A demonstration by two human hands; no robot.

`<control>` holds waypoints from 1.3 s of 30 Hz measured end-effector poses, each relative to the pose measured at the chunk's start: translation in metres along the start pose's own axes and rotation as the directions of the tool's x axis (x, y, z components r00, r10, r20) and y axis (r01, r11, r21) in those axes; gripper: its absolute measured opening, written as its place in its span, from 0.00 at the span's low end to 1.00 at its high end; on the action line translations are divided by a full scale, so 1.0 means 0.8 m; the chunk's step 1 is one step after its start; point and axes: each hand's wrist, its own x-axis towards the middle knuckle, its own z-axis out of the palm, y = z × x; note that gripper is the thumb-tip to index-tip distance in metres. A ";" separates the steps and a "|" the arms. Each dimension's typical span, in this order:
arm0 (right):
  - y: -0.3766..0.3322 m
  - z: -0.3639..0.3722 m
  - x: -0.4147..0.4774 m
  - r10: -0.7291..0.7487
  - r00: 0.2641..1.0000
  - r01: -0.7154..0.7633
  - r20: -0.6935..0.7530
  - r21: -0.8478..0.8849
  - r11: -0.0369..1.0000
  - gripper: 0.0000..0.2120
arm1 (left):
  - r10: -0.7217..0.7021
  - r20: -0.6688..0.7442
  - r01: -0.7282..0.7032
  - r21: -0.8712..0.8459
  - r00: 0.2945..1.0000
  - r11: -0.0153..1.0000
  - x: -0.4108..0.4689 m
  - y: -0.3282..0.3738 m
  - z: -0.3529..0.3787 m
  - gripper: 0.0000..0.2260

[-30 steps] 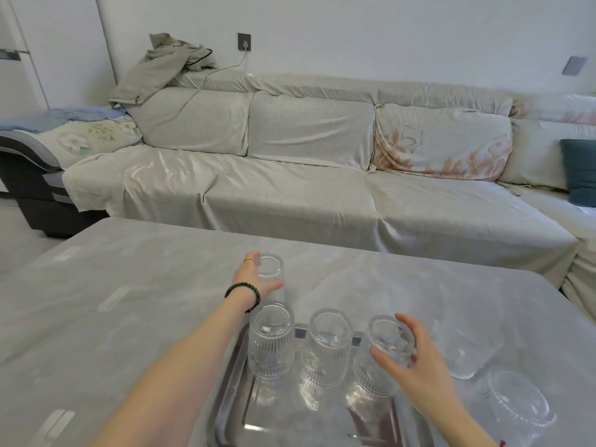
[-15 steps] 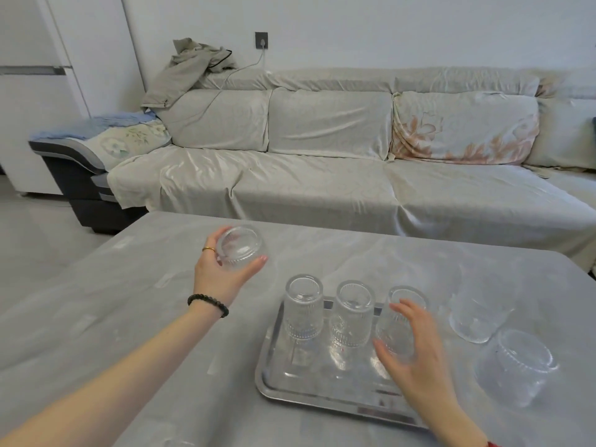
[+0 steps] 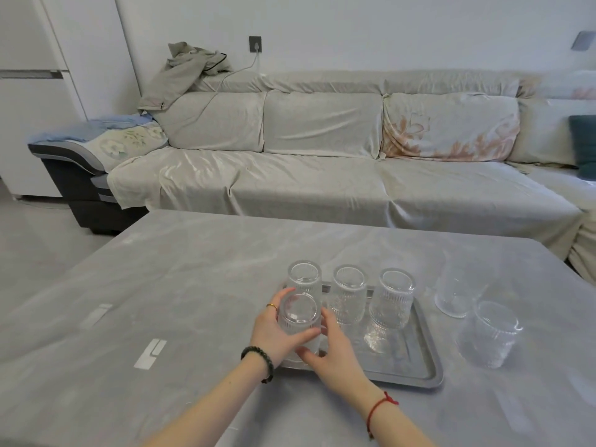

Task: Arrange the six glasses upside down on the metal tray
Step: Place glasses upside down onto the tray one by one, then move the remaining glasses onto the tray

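Note:
A metal tray (image 3: 419, 372) lies on the grey table. Three ribbed glasses stand upside down along its far edge: left (image 3: 304, 275), middle (image 3: 349, 296), right (image 3: 394, 296). A fourth glass (image 3: 299, 317) is upside down at the tray's near left corner, with my left hand (image 3: 274, 335) wrapped around its left side and my right hand (image 3: 332, 348) touching its right side and base. Two more glasses rest on the table to the right of the tray: one (image 3: 456, 295) farther off, the other (image 3: 491, 333) nearer and upside down.
The grey table (image 3: 180, 285) stretches to the left and toward me. A covered sofa (image 3: 322, 175) stands behind its far edge. A jacket (image 3: 187, 69) lies on the sofa back at the left.
My left hand carried the fourth glass from the table's left down to the tray's near left corner. My right hand left the right glass and came over to the fourth one.

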 end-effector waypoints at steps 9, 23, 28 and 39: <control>0.004 0.009 0.019 0.077 0.997 -0.077 -0.033 -0.011 0.997 0.40 | -0.063 0.001 0.063 -0.001 0.998 0.998 0.010 -0.005 0.007 0.37; 0.008 -0.049 -0.015 0.005 0.986 0.010 -0.168 0.089 0.996 0.27 | 0.448 0.008 -0.438 0.228 0.894 0.869 -0.038 0.024 0.045 0.31; 0.031 -0.144 -0.057 -0.078 0.826 0.104 -0.559 0.014 0.995 0.19 | 0.338 0.319 -0.385 0.098 0.885 0.918 -0.049 0.063 0.132 0.26; 0.098 -0.270 -0.068 0.187 0.746 -0.182 -0.639 0.075 0.980 0.40 | -0.086 0.610 0.028 0.104 0.788 0.994 -0.013 0.140 0.299 0.30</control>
